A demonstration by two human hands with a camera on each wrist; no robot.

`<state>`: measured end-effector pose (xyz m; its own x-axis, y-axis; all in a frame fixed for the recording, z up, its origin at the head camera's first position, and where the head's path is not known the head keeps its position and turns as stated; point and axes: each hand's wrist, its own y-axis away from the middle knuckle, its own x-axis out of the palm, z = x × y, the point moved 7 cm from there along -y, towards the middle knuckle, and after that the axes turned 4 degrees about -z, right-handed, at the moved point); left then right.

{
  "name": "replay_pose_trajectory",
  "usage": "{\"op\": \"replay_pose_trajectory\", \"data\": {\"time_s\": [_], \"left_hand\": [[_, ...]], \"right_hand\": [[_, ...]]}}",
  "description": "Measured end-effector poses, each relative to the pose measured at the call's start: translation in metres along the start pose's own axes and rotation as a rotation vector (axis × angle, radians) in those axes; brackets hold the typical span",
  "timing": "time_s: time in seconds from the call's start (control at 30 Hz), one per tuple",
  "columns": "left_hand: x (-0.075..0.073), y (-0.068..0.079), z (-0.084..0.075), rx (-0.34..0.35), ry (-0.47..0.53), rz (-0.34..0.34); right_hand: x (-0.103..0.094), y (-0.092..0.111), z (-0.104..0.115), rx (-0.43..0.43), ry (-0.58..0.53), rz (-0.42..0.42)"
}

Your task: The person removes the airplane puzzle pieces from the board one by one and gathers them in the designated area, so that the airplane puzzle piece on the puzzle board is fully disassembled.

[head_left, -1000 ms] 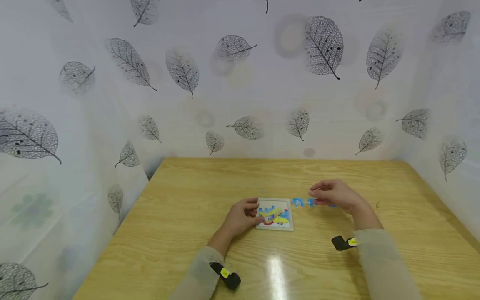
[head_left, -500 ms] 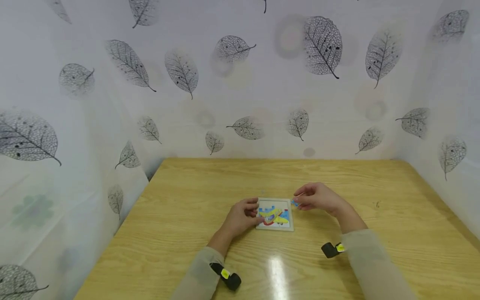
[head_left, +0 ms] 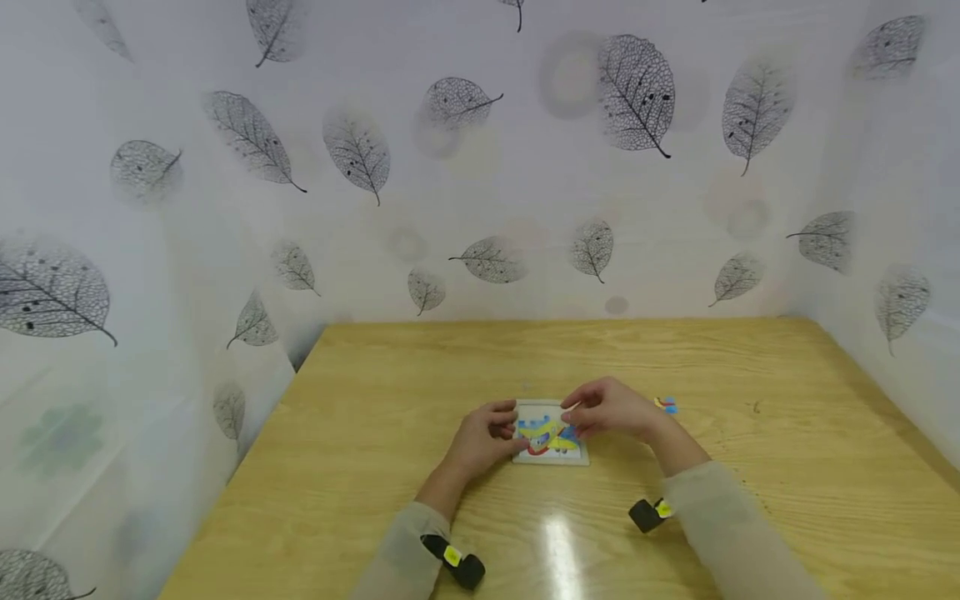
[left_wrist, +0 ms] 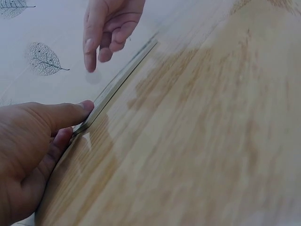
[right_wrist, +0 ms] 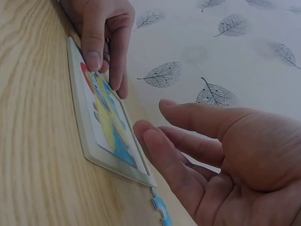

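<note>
A small square jigsaw puzzle tray (head_left: 551, 463) with a pale frame lies on the table, showing a yellow, red and blue airplane picture. My left hand (head_left: 480, 442) holds the tray by its left side; in the left wrist view the thumb (left_wrist: 70, 114) lies on its edge, fingers beside and below. Over the tray's upper right corner is my right hand (head_left: 615, 408). Its bent fingers (right_wrist: 164, 160) stand apart in the right wrist view, with nothing visible between them. A blue puzzle piece (right_wrist: 161, 208) lies just past the tray's corner, hidden by the right hand in the head view.
Another loose puzzle piece (head_left: 666, 406), blue, yellow and red, lies on the wooden table (head_left: 375, 392) right of the right hand. A pale leaf-print cloth (head_left: 480, 192) hangs behind the table and at both sides.
My right hand has moved left from over the loose pieces to the tray's upper right corner, uncovering the piece at the right. The left hand stays on the tray.
</note>
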<state>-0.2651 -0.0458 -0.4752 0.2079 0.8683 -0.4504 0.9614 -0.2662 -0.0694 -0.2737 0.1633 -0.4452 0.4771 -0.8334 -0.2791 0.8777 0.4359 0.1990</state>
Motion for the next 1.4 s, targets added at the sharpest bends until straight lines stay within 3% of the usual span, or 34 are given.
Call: {"op": "replay_pose_trajectory", "data": {"time_s": [0.33, 0.6, 1.1, 1.4], "left_hand": [[-0.001, -0.001, -0.005, 0.048, -0.023, 0.008], [0.001, -0.001, -0.003, 0.033, -0.004, 0.021], [-0.002, 0.000, -0.005, 0.029, 0.000, 0.015], [-0.003, 0.003, -0.002, 0.022, 0.003, 0.009]], "right_hand": [[0.022, -0.013, 0.008, 0.004, 0.073, 0.027], [0.036, -0.018, 0.010, -0.004, 0.065, 0.075], [0.046, -0.021, 0.014, 0.006, 0.145, 0.038], [0.050, -0.023, 0.018, -0.005, 0.125, 0.026]]}}
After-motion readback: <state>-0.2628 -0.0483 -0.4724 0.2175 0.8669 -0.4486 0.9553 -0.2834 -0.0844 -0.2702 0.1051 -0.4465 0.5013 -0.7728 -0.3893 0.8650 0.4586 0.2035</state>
